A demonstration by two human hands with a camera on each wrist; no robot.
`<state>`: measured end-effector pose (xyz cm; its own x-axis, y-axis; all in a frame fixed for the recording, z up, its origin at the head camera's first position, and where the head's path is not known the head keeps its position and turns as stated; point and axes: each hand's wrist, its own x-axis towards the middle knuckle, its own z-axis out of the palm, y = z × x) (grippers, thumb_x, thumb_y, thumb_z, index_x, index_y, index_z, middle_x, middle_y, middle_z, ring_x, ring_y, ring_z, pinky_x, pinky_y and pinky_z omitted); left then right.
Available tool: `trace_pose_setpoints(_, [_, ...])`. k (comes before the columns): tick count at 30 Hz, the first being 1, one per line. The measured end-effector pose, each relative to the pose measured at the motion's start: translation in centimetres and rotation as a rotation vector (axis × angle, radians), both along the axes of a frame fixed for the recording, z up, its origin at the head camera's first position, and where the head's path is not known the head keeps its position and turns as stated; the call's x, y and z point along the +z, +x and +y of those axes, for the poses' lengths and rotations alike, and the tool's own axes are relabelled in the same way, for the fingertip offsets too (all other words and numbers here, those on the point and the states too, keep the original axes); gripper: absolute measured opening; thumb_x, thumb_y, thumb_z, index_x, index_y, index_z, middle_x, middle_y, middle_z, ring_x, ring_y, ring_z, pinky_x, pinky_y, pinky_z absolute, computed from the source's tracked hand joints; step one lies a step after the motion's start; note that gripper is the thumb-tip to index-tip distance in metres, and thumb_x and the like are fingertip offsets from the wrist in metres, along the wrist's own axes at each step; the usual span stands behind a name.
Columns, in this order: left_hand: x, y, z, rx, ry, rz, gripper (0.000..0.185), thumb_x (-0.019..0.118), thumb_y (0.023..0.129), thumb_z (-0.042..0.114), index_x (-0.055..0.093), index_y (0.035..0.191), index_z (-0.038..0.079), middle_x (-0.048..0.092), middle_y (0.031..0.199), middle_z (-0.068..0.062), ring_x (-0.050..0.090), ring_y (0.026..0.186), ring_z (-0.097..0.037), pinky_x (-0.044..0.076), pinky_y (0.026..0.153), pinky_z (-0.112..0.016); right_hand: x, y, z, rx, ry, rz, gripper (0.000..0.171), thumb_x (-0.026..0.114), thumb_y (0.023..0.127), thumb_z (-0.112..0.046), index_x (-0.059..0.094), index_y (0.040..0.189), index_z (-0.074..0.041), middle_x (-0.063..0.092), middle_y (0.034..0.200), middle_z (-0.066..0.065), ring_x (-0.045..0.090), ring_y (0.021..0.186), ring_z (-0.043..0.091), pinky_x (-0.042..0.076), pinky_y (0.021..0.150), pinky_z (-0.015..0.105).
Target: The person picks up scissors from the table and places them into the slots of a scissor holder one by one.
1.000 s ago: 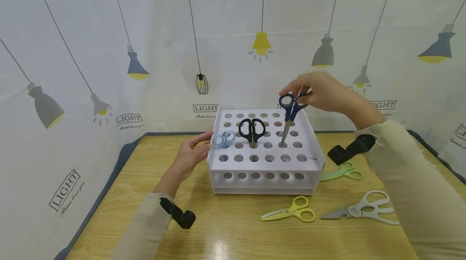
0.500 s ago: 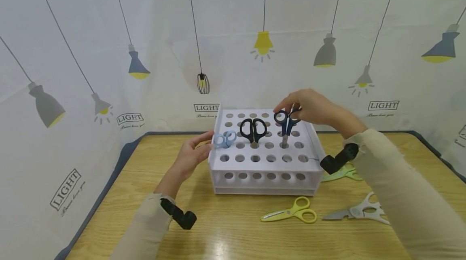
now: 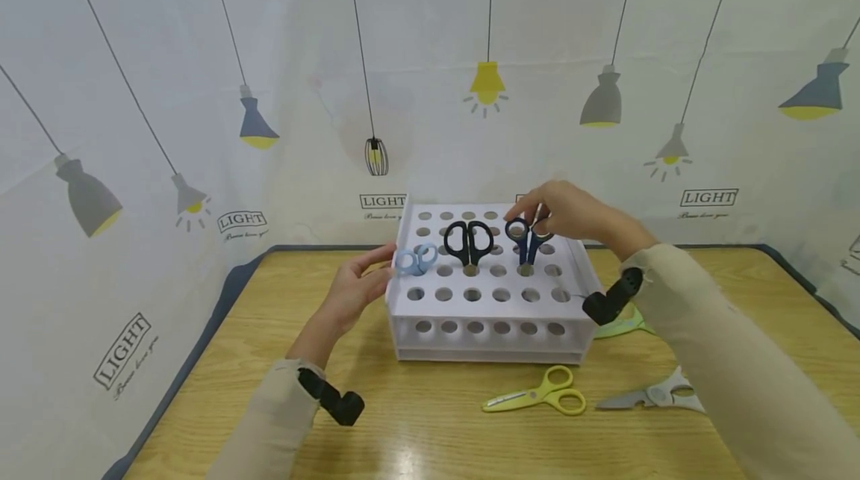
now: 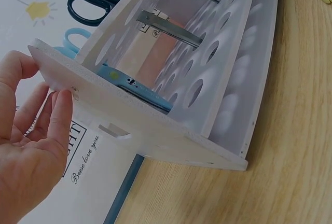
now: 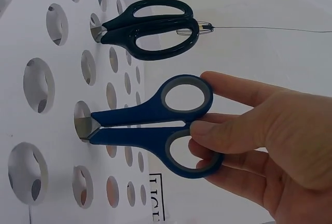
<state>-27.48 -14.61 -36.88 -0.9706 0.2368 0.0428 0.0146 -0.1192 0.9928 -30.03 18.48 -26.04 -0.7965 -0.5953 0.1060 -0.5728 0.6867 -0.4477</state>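
A white rack (image 3: pixel 484 305) with rows of round holes stands on the table. My right hand (image 3: pixel 571 210) pinches the handles of dark blue scissors (image 5: pixel 140 115), whose blades are down in a hole. To their left, black-handled scissors (image 3: pixel 468 242) stand upright in the same row. Light blue scissors (image 3: pixel 416 260) sit in a hole near the rack's left wall; their blade shows under the top sheet in the left wrist view. My left hand (image 3: pixel 356 284) touches that left wall, its thumb and fingertips against the panel (image 4: pixel 104 99).
Yellow scissors (image 3: pixel 535 393) lie in front of the rack. White-handled kitchen scissors (image 3: pixel 653 395) lie to the right, partly behind my right sleeve. Green scissors (image 3: pixel 621 325) lie beside the rack's right side. A lamp-printed cloth (image 3: pixel 302 92) hangs behind the table.
My right hand has come down with the dark blue scissors, and their blades have sunk into the hole until the handles sit just above it. My left hand has stayed at the rack.
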Motion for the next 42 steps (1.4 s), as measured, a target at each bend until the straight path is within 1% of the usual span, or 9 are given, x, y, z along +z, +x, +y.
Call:
trace_pose_setpoints(6, [-0.1,0.0,0.0,-0.018,0.021,0.000,0.047,0.053,0.090,0.000,0.041,0.136,-0.001,0.037,0.138,-0.013,0.048,0.115,-0.019,0.046,0.089,-0.026,-0.3,-0.6,-0.1,0.017,0.021,0.005,0.040,0.056,0.077,0.015,0.067,0.110,-0.005,0.064,0.088,0.011,0.061,0.086,0.030,0.054,0.067,0.034])
trace_pose_setpoints(11, [-0.1,-0.1,0.0,-0.014,0.024,-0.011,0.048,0.054,0.090,0.001,0.041,0.136,-0.001,0.036,0.138,-0.013,0.048,0.115,-0.019,0.046,0.089,-0.025,-0.3,-0.8,-0.4,0.022,0.043,-0.015,0.041,0.056,0.078,0.015,0.067,0.111,-0.006,0.063,0.088,0.011,0.062,0.084,0.027,0.054,0.066,0.032])
trace_pose_setpoints(16, [0.0,-0.1,0.0,-0.008,0.012,-0.012,0.048,0.054,0.089,0.001,0.042,0.135,0.000,0.036,0.138,-0.013,0.049,0.114,-0.021,0.046,0.089,-0.026,-0.2,-0.9,-0.4,0.023,0.053,-0.020,0.041,0.058,0.078,0.015,0.067,0.111,-0.007,0.063,0.088,0.011,0.062,0.085,0.028,0.054,0.068,0.033])
trace_pose_setpoints(20, [0.1,-0.1,0.0,-0.006,0.012,-0.015,0.047,0.054,0.089,0.001,0.042,0.135,0.000,0.036,0.138,-0.012,0.049,0.113,-0.021,0.047,0.088,-0.026,-0.3,-1.0,-0.3,0.033,0.038,-0.018,0.042,0.057,0.077,0.016,0.067,0.111,-0.006,0.063,0.090,0.013,0.062,0.085,0.029,0.054,0.068,0.033])
trace_pose_setpoints(25, [0.1,0.0,0.0,-0.001,0.019,-0.020,0.047,0.054,0.090,0.001,0.042,0.135,0.000,0.037,0.139,-0.011,0.046,0.116,-0.021,0.047,0.088,-0.024,-0.4,-1.0,-0.1,0.047,0.011,-0.056,0.039,0.058,0.077,0.014,0.066,0.111,-0.004,0.064,0.089,0.012,0.063,0.084,0.027,0.054,0.069,0.033])
trace_pose_setpoints(31, [0.0,0.1,0.0,-0.002,0.025,-0.020,0.047,0.053,0.090,0.001,0.042,0.135,-0.001,0.036,0.139,-0.010,0.044,0.118,-0.023,0.046,0.088,-0.024,-0.4,-0.8,0.2,0.048,-0.031,-0.098,0.036,0.060,0.077,0.013,0.064,0.111,0.001,0.066,0.090,0.013,0.063,0.084,0.028,0.054,0.069,0.033])
trace_pose_setpoints(36, [0.1,0.0,0.1,0.001,0.023,-0.025,0.047,0.054,0.090,0.001,0.042,0.135,0.000,0.035,0.139,-0.010,0.043,0.119,-0.023,0.046,0.089,-0.025,-0.4,-0.6,0.6,0.044,-0.043,-0.093,0.036,0.061,0.077,0.012,0.063,0.113,0.003,0.065,0.091,0.015,0.063,0.085,0.029,0.054,0.070,0.035])
trace_pose_setpoints(42, [0.1,0.0,0.0,0.001,0.015,-0.032,0.048,0.055,0.089,0.002,0.043,0.135,0.001,0.036,0.139,-0.010,0.043,0.120,-0.023,0.046,0.089,-0.025,-0.3,-0.2,1.4,0.020,-0.031,-0.073,0.035,0.063,0.079,0.006,0.063,0.114,0.000,0.064,0.093,0.013,0.063,0.086,0.028,0.053,0.074,0.039])
